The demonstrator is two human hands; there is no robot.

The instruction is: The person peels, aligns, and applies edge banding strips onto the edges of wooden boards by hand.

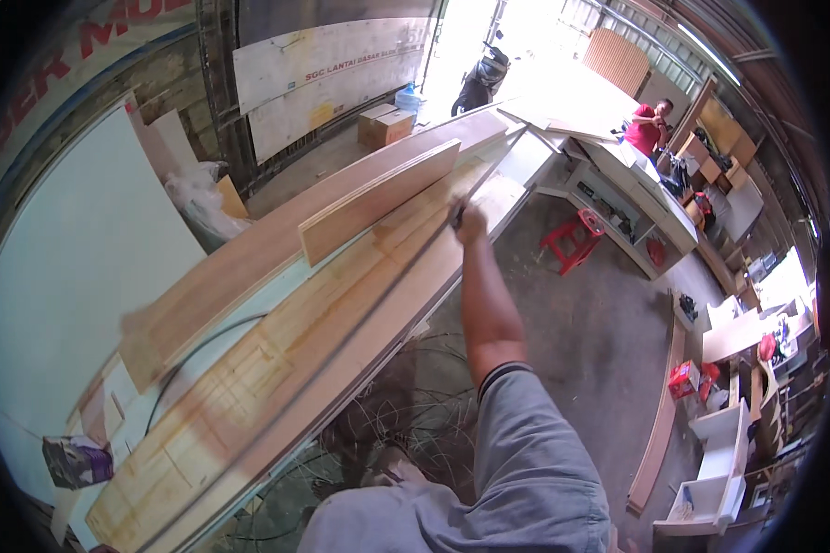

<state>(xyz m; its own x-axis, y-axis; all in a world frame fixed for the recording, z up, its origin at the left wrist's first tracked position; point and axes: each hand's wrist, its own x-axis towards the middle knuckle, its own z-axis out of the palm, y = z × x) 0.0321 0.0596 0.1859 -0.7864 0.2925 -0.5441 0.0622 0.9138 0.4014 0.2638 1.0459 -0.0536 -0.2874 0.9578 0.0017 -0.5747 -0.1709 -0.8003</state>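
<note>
My right hand (471, 224) is stretched out over a long light-brown wooden board (341, 327) on the workbench, its fingers closed. It is at a long thin dark strip (360, 323), which runs lengthwise over the board from the near left to beyond the hand. A small dark part shows at the fingers, too blurred to make out. My left hand does not show. Beyond the strip, a narrow plywood panel (378, 203) stands on edge, with a longer reddish-brown panel (240, 276) behind it.
A dark cable (194, 343) curves across the bench near a purple and black package (78, 463). A large white sheet (83, 295) leans at left. On the floor stands a red stool (574, 238). A person in red (647, 129) is at the far right. Thin offcuts (406, 387) litter the floor.
</note>
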